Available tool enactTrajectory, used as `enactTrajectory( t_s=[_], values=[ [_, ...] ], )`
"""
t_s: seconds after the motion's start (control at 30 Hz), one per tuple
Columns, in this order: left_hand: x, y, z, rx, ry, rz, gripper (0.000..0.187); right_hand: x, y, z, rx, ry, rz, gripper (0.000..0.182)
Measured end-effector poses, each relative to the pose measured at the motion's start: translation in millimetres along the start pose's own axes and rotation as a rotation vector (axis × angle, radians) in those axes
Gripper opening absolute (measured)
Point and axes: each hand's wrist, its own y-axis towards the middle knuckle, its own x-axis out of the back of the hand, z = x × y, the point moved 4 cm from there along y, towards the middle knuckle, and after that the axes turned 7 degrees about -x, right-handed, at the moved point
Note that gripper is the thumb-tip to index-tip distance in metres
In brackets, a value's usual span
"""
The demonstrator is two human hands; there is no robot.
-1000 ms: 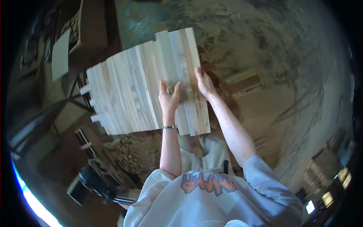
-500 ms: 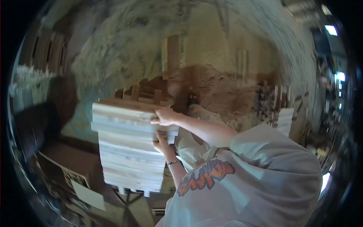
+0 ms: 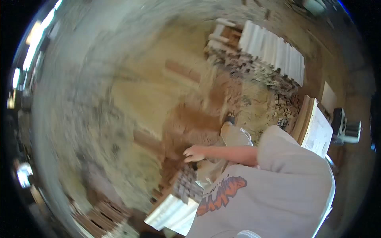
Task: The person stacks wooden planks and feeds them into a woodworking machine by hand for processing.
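My right hand (image 3: 194, 154) reaches out past the front of my body, its fingers loosely stretched and nothing seen in them. Just below it in the view lies a stack of wood strips (image 3: 171, 214), with pale tops and grey-brown ends showing. My torso covers part of this stack. Out of sight is my left hand. The printed light shirt (image 3: 262, 198) fills the lower right, and one foot (image 3: 229, 118) shows on the dusty floor.
A second stack of pale wood strips (image 3: 274, 49) stands at the upper right. Nearer is a white-topped panel (image 3: 317, 131) beside a grey machine part (image 3: 347, 127). Sawdust (image 3: 190, 123) covers the floor around a loose board (image 3: 182, 71). A slatted pallet (image 3: 101, 216) lies lower left.
My view has swung to the right, so the strip stack now sits at the bottom edge. Both hands were on it; the right has come off and the left has left the view.
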Motion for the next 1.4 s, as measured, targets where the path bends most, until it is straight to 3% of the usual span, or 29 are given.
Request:
enactTrajectory(
  t_s=[0.07,0.1,0.13,0.17,0.2,0.27,0.3,0.33,0.37,0.4,0.43,0.47,0.5,0.57,0.7,0.8,0.9,0.93,1.07,1.1,1.17,1.2,1.27,1.3,1.33,1.37,1.4],
  values=[
    [-84,47,-86,-0.072,0.225,0.158,0.036,109,-45,-84,0.000,-0.118,-0.282,0.055],
    [-111,66,-119,-0.096,0.339,0.229,0.035,163,-82,-106,-0.485,-0.067,-0.444,0.046],
    [-148,91,-140,-0.124,0.441,0.304,0.035,192,-87,-185,-0.510,-0.040,-0.643,0.041],
    [-180,111,-143,-0.142,0.536,0.370,0.035,243,-144,-181,-0.697,0.214,-0.621,0.042],
    [-212,112,-137,-0.140,0.632,0.417,0.035,277,-162,-202,-0.568,-0.075,-0.642,0.043],
    [-316,123,-76,-0.153,0.796,0.512,0.035,312,-222,-228,-0.844,0.553,-0.874,0.039],
    [-429,117,-35,-0.166,0.871,0.560,0.035,327,-228,-250,-0.845,0.568,-0.877,0.039],
    [-581,100,19,-0.180,0.949,0.601,0.034,345,-240,-278,-0.875,0.615,-0.850,0.041],
    [-588,164,30,-0.241,1.151,0.403,0.034,350,-244,-298,-0.910,0.661,-0.823,0.043],
    [-657,161,-21,-0.781,1.313,0.446,0.035,355,-247,-305,-0.914,0.681,-0.820,0.043],
    [-676,197,-28,-0.438,1.022,0.361,0.036,356,-250,-307,-0.873,0.898,-0.899,0.045],
    [-734,185,-64,-0.587,1.168,0.346,0.038,358,-250,-311,-0.826,1.113,-0.977,0.048],
    [-809,166,-106,-0.746,1.305,0.334,0.040,362,-247,-318,-0.832,1.131,-0.979,0.048],
    [-901,186,-122,-0.994,1.240,0.388,0.043,370,-230,-334,-0.703,1.454,-0.998,0.052],
    [-1096,222,-115,-1.302,1.300,0.538,0.052,413,-200,-365,-0.659,1.707,-1.166,0.045],
    [-1232,254,-80,-1.357,1.348,0.682,0.053,468,-173,-432,-0.760,1.603,-1.210,0.044],
    [-1338,274,-35,-1.394,1.303,0.886,0.061,511,-135,-466,-0.688,1.766,-1.243,0.046],
    [-1369,282,-20,-1.429,1.291,0.808,0.065,529,-120,-481,-0.683,1.835,-1.289,0.046],
    [-1431,317,25,-1.354,1.362,0.727,0.085,565,-40,-529,-0.199,2.397,-1.554,0.036],
    [-1443,318,25,-1.309,1.321,0.742,0.088,569,-27,-528,-0.221,2.430,-1.525,0.036],
    [-1452,323,19,-1.258,1.329,0.777,0.092,566,-12,-515,-0.294,2.428,-1.746,0.047],
    [-1459,324,14,-1.229,1.317,0.814,0.096,567,-6,-505,-0.306,2.466,-1.748,0.047],
    [-1470,328,11,-1.208,1.307,0.861,0.101,580,-7,-494,-0.278,2.277,-1.800,0.060],
    [-1474,332,7,-1.200,1.379,0.821,0.106,571,3,-498,-0.463,2.144,-1.638,0.067],
    [-1478,336,1,-1.194,1.450,0.776,0.110,566,6,-498,-0.459,2.162,-1.641,0.067],
    [-1483,340,-5,-1.150,1.505,0.735,0.122,563,9,-500,-0.503,2.120,-1.539,0.068],
    [-1491,335,-12,-1.165,1.511,0.743,0.122,562,9,-501,-0.539,2.073,-1.442,0.069]
  ],
)
